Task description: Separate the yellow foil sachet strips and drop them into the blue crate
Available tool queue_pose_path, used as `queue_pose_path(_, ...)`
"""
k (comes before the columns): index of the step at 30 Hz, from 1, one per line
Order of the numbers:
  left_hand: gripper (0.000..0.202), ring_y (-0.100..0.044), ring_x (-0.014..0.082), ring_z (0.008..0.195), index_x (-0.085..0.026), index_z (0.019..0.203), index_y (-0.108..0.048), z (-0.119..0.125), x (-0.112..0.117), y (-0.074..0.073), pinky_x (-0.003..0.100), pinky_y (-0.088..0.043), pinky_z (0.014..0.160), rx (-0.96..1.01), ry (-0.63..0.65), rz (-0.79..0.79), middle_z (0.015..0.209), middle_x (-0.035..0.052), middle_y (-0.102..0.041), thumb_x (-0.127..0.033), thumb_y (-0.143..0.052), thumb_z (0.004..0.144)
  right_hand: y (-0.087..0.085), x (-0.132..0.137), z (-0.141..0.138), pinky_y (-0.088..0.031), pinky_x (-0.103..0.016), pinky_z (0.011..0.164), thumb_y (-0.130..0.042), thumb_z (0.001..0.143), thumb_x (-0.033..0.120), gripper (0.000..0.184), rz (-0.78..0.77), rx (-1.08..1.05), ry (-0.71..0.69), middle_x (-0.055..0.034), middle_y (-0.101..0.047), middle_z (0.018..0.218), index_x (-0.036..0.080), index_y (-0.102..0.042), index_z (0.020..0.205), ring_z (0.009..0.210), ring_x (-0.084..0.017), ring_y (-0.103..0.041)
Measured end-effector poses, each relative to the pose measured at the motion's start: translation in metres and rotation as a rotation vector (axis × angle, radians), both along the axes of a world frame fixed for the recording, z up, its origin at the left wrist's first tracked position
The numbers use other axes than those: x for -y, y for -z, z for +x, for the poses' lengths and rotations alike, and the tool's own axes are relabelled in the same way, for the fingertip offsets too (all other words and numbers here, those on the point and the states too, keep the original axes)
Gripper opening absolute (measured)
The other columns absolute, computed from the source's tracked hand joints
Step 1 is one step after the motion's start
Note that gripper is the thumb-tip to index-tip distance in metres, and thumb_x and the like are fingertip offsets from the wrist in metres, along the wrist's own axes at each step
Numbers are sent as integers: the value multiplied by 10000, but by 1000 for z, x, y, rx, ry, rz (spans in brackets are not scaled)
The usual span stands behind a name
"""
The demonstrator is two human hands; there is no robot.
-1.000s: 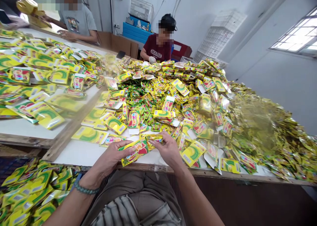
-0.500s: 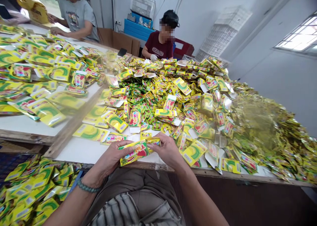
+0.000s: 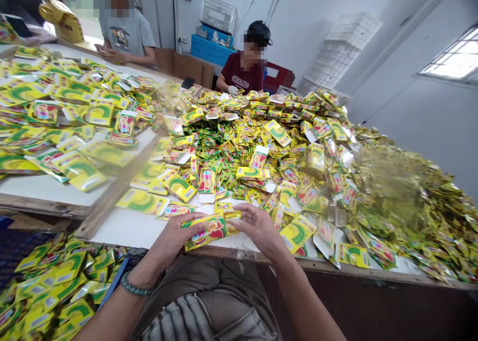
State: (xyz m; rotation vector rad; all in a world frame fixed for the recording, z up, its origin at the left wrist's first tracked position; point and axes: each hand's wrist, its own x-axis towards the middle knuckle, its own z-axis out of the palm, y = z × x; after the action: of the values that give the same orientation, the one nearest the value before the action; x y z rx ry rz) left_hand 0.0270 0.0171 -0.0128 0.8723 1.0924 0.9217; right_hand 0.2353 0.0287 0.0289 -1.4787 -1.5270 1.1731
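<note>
Yellow carton (image 3: 207, 231) sits in the person's left hand (image 3: 172, 239), above the near edge of the worktop (image 3: 123, 226), its printed face up and its long side running left to right. The left grip is closed around its left end, thumb across the face. At the right end is a small yellow packet (image 3: 232, 215), with the right hand (image 3: 259, 234) beside it: thumb on the near side, fingers curved over the far side. Whether that grip pinches the packet or only pushes against it, I cannot tell.

The step looks like feeding the packet into the carton's right end. To do it well, keep the left thumb light so the thin card does not bow and narrow the mouth. Line the packet up with the carton's length, tuck in its crimped edge, and press evenly from the right rather than forcing one corner. Keep the end flaps clear of the packet. Working clear of the loose packets (image 3: 220, 149) on the far side should avoid snags.
</note>
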Motion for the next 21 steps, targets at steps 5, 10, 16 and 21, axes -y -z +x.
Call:
queue_pose_path(5, 339, -703, 202, 793, -204, 908, -748, 5, 1, 1, 273, -537, 735, 242, -13, -117, 907, 51, -768, -425, -793, 656, 6, 5, -6, -432, -241, 550, -708, 665, 353, 196, 34, -64, 84, 14, -587, 634, 194, -618, 736, 576, -127, -537)
queue_pose_path(10, 320, -703, 202, 822, -212, 945, -742, 3, 1, -1, 267, -532, 752, 274, 64, -158, 943, 49, -766, -389, -784, 682, 7, 7, -19, -425, -235, 541, -704, 659, 320, 247, 32, -21, 172, 19, -623, 634, 201, -589, 842, 568, -134, -550)
queue_pose_path(16, 313, -676, 184, 766, -196, 900, -740, -4, -1, -3, 246, -500, 705, 170, 118, -144, 876, 35, -762, -399, -791, 667, 1, 17, -19, -456, -262, 637, -556, 822, 300, 175, -107, -92, -77, 13, -659, 703, 223, -513, 973, 670, -153, -603)
queue_pose_path(21, 315, -639, 187, 759, -169, 850, -735, -4, 2, -4, 252, -464, 691, 0, 166, -20, 822, 26, -734, -434, -757, 681, 7, 31, -19, -421, -238, 589, -654, 807, 445, 547, -206, -278, -162, 17, -646, 766, 253, -375, 1236, 658, -138, -574)
